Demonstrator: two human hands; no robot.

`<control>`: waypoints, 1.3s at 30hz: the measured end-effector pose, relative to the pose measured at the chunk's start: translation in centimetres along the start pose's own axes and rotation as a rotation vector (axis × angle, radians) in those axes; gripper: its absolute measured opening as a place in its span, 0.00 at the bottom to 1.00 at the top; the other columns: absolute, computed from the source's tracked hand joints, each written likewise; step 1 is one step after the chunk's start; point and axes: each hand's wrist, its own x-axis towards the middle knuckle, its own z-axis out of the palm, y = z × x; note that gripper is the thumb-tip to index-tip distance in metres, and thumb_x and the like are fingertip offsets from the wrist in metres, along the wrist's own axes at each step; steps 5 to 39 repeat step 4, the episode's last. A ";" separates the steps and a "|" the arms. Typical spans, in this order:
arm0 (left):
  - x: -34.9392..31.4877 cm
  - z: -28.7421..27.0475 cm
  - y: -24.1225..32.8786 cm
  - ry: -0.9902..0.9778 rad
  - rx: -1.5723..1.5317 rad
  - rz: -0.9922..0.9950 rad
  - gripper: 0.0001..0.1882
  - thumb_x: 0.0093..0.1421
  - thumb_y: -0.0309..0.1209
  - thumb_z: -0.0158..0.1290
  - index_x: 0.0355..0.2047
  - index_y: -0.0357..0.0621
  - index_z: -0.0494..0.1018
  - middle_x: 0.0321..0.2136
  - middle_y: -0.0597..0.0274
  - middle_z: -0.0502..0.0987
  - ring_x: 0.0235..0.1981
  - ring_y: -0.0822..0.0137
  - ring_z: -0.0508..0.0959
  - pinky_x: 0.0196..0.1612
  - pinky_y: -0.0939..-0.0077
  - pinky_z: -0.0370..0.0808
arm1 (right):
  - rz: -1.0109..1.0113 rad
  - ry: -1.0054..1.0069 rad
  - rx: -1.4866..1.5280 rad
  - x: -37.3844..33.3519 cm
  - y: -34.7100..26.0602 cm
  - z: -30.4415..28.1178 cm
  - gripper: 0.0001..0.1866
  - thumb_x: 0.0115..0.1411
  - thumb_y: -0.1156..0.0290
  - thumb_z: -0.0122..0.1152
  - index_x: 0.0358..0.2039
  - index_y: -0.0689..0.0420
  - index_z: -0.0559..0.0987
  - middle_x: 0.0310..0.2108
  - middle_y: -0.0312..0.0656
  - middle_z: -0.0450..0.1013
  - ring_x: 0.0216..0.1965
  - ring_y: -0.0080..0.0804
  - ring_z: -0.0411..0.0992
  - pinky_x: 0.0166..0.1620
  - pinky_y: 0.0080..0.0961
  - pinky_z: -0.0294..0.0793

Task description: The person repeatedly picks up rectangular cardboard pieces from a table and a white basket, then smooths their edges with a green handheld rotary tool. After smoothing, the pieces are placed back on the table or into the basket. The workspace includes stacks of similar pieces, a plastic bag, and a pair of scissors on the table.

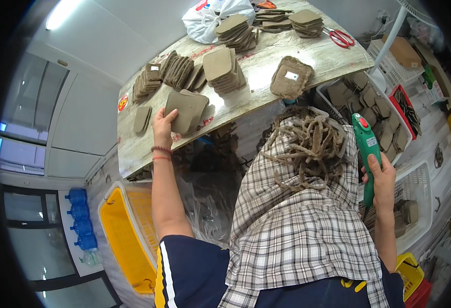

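Note:
My left hand is at the table's near left, its thumb over the edge of a brown square pad. More than one layer seems to lie there. A smaller brown pad rests just left of that hand. On the right, my right hand is wrapped round a green handheld electric cutter with a red button, its head pointing up, away from the table. A tangle of brown trimmed strips lies on the checked apron over my lap.
Stacks of brown pads and a fuzzy-edged piece sit on the table. Red-handled scissors and a white plastic bag are farther back. At right stand a pad-filled crate and white basket; a yellow basket stands left.

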 end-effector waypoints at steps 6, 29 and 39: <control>4.9 1.6 -3.2 0.342 0.892 0.168 0.20 0.53 0.38 0.63 0.46 0.50 0.74 0.52 0.58 0.72 0.50 0.62 0.72 0.56 0.65 0.66 | 0.014 -0.005 -0.007 0.0 -0.2 0.0 0.20 0.61 0.56 0.61 0.43 0.60 0.75 0.28 0.33 0.70 0.26 0.16 0.66 0.25 0.16 0.67; 4.9 1.6 -3.2 0.342 0.892 0.168 0.20 0.53 0.38 0.63 0.46 0.50 0.74 0.52 0.58 0.72 0.50 0.62 0.72 0.56 0.65 0.66 | 0.014 -0.005 -0.007 0.0 -0.2 0.0 0.20 0.61 0.56 0.61 0.43 0.60 0.75 0.28 0.33 0.70 0.26 0.16 0.66 0.25 0.16 0.67; 4.9 1.6 -3.2 0.342 0.892 0.168 0.20 0.53 0.38 0.63 0.46 0.50 0.74 0.52 0.58 0.72 0.50 0.62 0.72 0.56 0.65 0.66 | 0.014 -0.005 -0.007 0.0 -0.2 0.0 0.20 0.61 0.56 0.61 0.43 0.60 0.75 0.28 0.33 0.70 0.26 0.16 0.66 0.25 0.16 0.67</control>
